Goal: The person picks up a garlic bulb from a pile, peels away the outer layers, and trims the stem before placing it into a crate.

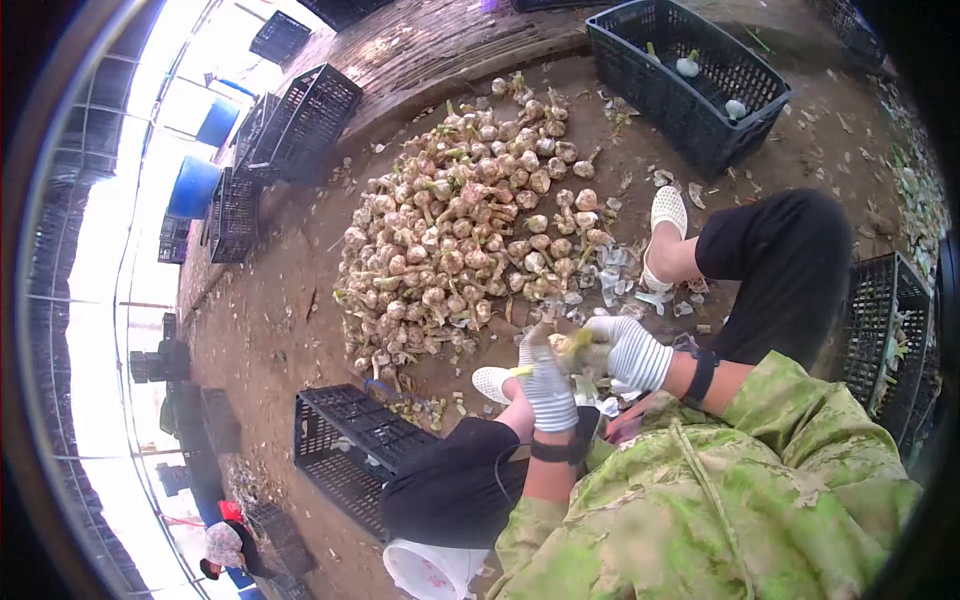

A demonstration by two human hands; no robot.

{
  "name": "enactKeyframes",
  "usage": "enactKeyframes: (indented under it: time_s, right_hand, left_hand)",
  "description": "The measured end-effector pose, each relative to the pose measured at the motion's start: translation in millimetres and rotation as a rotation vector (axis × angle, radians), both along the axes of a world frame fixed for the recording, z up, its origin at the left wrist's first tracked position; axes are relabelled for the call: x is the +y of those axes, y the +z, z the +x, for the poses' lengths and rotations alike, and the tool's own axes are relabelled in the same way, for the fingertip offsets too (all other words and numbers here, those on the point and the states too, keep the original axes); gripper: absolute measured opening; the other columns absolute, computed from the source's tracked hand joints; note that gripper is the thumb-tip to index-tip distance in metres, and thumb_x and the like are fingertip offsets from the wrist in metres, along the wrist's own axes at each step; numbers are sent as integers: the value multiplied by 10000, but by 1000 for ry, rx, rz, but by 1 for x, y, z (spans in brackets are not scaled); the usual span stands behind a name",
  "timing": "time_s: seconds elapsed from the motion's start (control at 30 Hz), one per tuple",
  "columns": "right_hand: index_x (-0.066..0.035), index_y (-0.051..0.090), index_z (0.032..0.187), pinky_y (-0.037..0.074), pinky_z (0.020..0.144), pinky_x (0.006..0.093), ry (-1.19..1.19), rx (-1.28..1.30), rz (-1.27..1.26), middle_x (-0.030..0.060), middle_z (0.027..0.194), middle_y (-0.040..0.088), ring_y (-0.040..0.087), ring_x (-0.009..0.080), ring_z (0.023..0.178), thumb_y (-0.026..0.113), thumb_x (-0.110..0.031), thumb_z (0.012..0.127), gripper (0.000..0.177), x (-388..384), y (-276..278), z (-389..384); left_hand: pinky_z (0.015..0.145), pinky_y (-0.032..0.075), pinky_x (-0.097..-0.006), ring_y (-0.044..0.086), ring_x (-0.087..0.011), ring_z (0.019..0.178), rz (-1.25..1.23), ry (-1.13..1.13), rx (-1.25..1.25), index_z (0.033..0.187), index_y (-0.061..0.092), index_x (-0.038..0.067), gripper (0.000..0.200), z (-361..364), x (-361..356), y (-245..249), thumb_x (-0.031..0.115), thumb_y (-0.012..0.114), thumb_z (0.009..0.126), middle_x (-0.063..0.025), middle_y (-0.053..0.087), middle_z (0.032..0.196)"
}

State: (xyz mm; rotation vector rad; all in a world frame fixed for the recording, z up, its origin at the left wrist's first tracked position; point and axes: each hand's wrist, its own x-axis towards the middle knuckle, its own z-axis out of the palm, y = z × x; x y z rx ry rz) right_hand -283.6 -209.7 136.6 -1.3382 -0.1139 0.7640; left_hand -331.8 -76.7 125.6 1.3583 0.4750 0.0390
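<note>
Bare brown floor (pixel 270 335) is being covered by a broad heap of garlic bulbs (pixel 450 230), with loose skins (pixel 610 275) being scattered at its right edge. Just on the near side of the heap, a blurred garlic bulb (pixel 575 343) is being held between the gloved hands. By the right hand (pixel 635 352), the bulb is apparently being clasped in a closed grip; the left hand (pixel 547 385) is being kept curled beside it, though what its grip encloses cannot be told. Judged by look, a light, firm bulb with papery, slippery skin is being handled, best taken round its body, or by the stiff stalk. Farther right, a few white bulbs (pixel 687 65) are being held in a black crate (pixel 655 105); at near left, another crate (pixel 370 420) is being seen beside a white bucket (pixel 430 570). Far left, a person (pixel 225 545) is being glimpsed.
</note>
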Motion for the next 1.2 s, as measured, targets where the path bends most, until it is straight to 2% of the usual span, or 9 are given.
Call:
enactKeyframes:
  time_s: [0.1,0.23,0.33,0.4,0.5,0.6,0.93,1.07,1.2]
  right_hand:
    - [-12,596,971,484,630,266,-263,402,268,43,814,617,556,125,667,617,-63,792,187,6,-31,9]
    - [0,563,986,529,666,325,-582,618,548,89,884,624,603,208,693,533,-69,841,163,-39,5,57]
    - [30,507,1168,482,793,388,815,-461,-637,110,979,645,630,237,848,564,-308,833,480,-46,27,43]
    - [5,487,1210,471,809,333,448,-528,-406,123,1019,632,610,197,869,632,-262,791,517,-34,-5,18]
    - [8,505,1193,463,805,290,149,60,127,98,1042,613,569,141,897,671,-163,785,471,-10,-4,6]
    - [27,533,1104,472,780,269,76,83,76,85,992,609,561,126,915,649,-145,814,356,-21,-9,21]
    - [10,488,1095,472,748,264,-11,-35,109,67,958,589,543,112,867,678,-165,785,403,-19,-39,20]
    - [-18,500,1058,463,757,258,31,-136,-9,48,936,582,532,101,862,697,-137,763,374,-21,-7,20]
    - [-30,503,1050,457,776,261,60,-229,16,40,949,577,529,103,869,702,-111,751,368,-27,-10,22]
  left_hand:
    - [650,473,-266,550,-142,736,-40,355,159,1071,520,19,518,11,0,-9,488,352,927,-68,563,844]
    - [616,510,-283,586,-164,736,-302,392,-48,1005,532,23,580,2,38,11,576,454,845,-57,570,830]
    - [710,504,-291,571,-163,824,-306,398,-121,1031,509,17,609,-3,38,11,592,434,846,-60,568,901]
    - [767,486,-281,551,-156,896,-309,350,-158,1168,444,1,711,-2,23,12,627,416,833,-78,544,1024]
    - [926,373,-315,472,-198,1059,50,44,-305,1313,311,-35,986,-1,-10,18,775,297,752,-123,474,1165]
    - [995,309,-339,407,-243,1169,397,-66,-246,1306,346,-27,781,-3,6,28,558,522,820,-137,416,1267]
    - [703,472,-271,573,-148,757,95,103,-91,1085,543,-41,375,-2,-1,35,163,671,799,-67,603,875]
    - [654,478,-296,595,-195,701,906,-81,-249,929,622,-3,230,8,-3,44,91,691,731,-101,618,805]
    - [627,471,-324,601,-250,701,1152,-154,-273,892,645,24,183,9,-5,41,97,674,727,-120,622,779]
